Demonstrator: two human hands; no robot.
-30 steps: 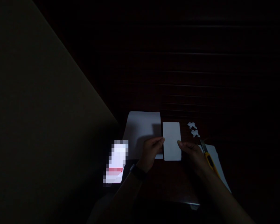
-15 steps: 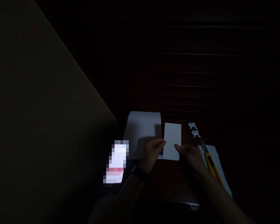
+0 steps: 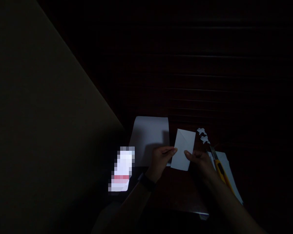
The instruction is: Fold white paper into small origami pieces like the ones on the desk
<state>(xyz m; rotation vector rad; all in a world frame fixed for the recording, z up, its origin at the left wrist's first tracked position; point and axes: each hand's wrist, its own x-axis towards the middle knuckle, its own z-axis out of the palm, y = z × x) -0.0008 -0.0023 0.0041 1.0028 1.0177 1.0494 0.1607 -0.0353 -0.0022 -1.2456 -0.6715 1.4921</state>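
Observation:
Between my two hands is a white folded paper [image 3: 184,143], a tall rectangle with a diagonal crease near its top. My left hand [image 3: 160,161] pinches its left edge between thumb and fingers. On the right side, my right hand [image 3: 201,162] grips it with the thumb lying on the front face and the fingers behind, mostly hidden. The paper leans slightly, its top tipped to the right. A larger white sheet [image 3: 150,130] lies on the table behind my left hand, with a hand shadow across it.
Left of my wrist glows a phone-like screen [image 3: 122,169], blurred out. A yellow utility knife [image 3: 222,172], blade out, lies on a stack of white paper [image 3: 230,172] at right. Small folded paper pieces [image 3: 203,138] rest beyond it on the dark table [image 3: 175,191]. A wall [image 3: 51,113] rises at left.
The folded paper has shifted a little to the right and tilted clockwise, and its diagonal crease shows more plainly. Both hands keep hold of it; the other things stay put.

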